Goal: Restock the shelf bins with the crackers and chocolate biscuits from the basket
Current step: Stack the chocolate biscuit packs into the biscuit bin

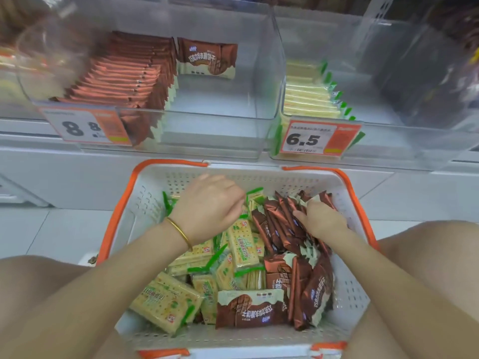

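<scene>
Our right hand [321,220] grips a bunch of chocolate biscuits [281,220] in the basket [347,288]. Our left hand [207,203] dips among the crackers [242,244], fingers hidden. Above, the left bin [215,125] and the right bin [404,141] sit partly filled.

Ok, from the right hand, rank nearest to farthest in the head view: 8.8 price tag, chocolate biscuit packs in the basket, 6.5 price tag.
1. chocolate biscuit packs, in the basket, right side; the right hand is among them.
2. 6.5 price tag, on the right bin, just beyond.
3. 8.8 price tag, on the left bin, far across.
</scene>
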`<state>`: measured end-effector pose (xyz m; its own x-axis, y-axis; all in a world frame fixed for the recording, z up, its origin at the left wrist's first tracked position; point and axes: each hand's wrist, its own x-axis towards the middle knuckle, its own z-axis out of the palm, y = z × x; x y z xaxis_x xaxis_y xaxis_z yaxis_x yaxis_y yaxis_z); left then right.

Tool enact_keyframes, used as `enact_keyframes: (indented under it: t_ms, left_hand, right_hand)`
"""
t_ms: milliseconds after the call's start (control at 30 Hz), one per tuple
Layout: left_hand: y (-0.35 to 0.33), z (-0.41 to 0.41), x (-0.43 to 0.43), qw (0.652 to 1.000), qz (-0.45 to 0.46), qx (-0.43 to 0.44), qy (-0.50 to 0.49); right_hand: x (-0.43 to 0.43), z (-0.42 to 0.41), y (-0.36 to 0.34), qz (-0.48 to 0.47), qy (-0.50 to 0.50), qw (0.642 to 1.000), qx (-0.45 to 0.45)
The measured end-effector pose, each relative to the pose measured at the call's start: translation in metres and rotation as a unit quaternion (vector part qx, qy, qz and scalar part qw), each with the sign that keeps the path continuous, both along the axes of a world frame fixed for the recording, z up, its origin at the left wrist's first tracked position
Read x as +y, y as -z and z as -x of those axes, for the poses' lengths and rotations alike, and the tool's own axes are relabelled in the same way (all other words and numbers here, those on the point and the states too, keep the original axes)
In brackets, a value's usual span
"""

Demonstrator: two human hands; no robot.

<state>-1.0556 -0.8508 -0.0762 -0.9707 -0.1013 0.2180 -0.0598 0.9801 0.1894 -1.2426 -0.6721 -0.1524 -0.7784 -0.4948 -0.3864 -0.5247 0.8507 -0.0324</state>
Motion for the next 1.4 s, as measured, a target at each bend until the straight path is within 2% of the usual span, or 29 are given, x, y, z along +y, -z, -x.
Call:
enact_keyframes:
  t_ms: [100, 200, 300, 367, 433, 467, 500, 567, 633, 700, 767, 867, 933, 1033, 1133, 1233, 1267, 1300, 1333, 1367, 1400]
  left_hand:
    - [0.002, 0.0, 0.0, 1.0, -0.018, -0.01, -0.009]
    - [0.003, 0.001, 0.002, 1.0, -0.02, -0.016, -0.005]
    - [0.004, 0.001, 0.001, 1.0, -0.027, -0.011, -0.001]
    - [0.004, 0.001, 0.001, 0.999, -0.041, -0.009, -0.004]
    - [0.001, 0.001, 0.003, 0.996, -0.087, -0.011, -0.016]
    - [-0.001, 0.001, 0.004, 0.991, -0.126, -0.021, -0.03]
    - [-0.004, 0.001, 0.005, 0.984, -0.171, -0.035, -0.041]
    - [-0.011, 0.003, 0.009, 0.959, -0.268, -0.071, -0.054]
    - [-0.015, 0.005, 0.011, 0.926, -0.362, -0.083, -0.061]
    - [-0.018, 0.005, 0.009, 0.901, -0.423, -0.072, -0.066]
    - [-0.022, 0.004, 0.006, 0.883, -0.461, -0.057, -0.071]
    - [-0.031, 0.0, 0.001, 0.835, -0.538, 0.002, -0.114]
    - [-0.037, -0.005, -0.005, 0.847, -0.509, 0.033, -0.149]
    - [-0.049, -0.017, -0.011, 0.88, -0.45, -0.058, -0.141]
    - [-0.051, -0.025, -0.016, 0.876, -0.433, -0.158, -0.139]
    - [-0.043, -0.026, -0.03, 0.869, -0.44, -0.162, -0.156]
    - [-0.041, -0.026, -0.034, 0.871, -0.434, -0.155, -0.168]
    - [-0.04, -0.028, -0.036, 0.871, -0.425, -0.15, -0.193]
    - [-0.04, -0.029, -0.037, 0.86, -0.433, -0.145, -0.226]
    - [-0.043, -0.03, -0.035, 0.821, -0.488, -0.15, -0.255]
    - [-0.046, -0.031, -0.034, 0.749, -0.586, -0.163, -0.263]
  right_hand:
    - [0.0, -0.004, 0.013, 0.008, -0.017, 0.999, 0.046]
    - [0.003, -0.005, 0.013, 0.012, -0.017, 0.999, 0.045]
    - [0.008, -0.005, -0.003, 0.036, -0.001, 0.999, 0.033]
    - [0.012, -0.008, -0.023, 0.056, -0.006, 0.997, 0.057]
    - [0.014, -0.013, -0.044, 0.118, -0.023, 0.992, 0.042]
    - [0.014, -0.017, -0.054, 0.175, -0.022, 0.984, -0.013]
    - [0.013, -0.024, -0.064, 0.24, -0.011, 0.966, -0.1]
    - [0.007, -0.041, -0.084, 0.341, 0.011, 0.898, -0.277]
    - [0.0, -0.055, -0.099, 0.396, 0.014, 0.831, -0.391]
    - [-0.01, -0.067, -0.108, 0.429, 0.024, 0.78, -0.455]
    - [-0.02, -0.075, -0.114, 0.455, 0.033, 0.75, -0.48]
    - [-0.032, -0.082, -0.118, 0.489, 0.072, 0.729, -0.475]
    - [-0.039, -0.084, -0.122, 0.506, 0.117, 0.717, -0.465]
    - [-0.05, -0.086, -0.124, 0.522, 0.187, 0.697, -0.455]
    - [-0.058, -0.088, -0.122, 0.525, 0.225, 0.647, -0.505]
    - [-0.058, -0.093, -0.121, 0.549, 0.232, 0.586, -0.549]
    - [-0.057, -0.096, -0.118, 0.57, 0.225, 0.586, -0.53]
    - [-0.056, -0.099, -0.115, 0.598, 0.202, 0.608, -0.481]
    - [-0.054, -0.102, -0.113, 0.624, 0.158, 0.654, -0.398]
    - [-0.052, -0.106, -0.111, 0.64, 0.093, 0.705, -0.29]
    - [-0.05, -0.11, -0.11, 0.642, 0.006, 0.745, -0.181]
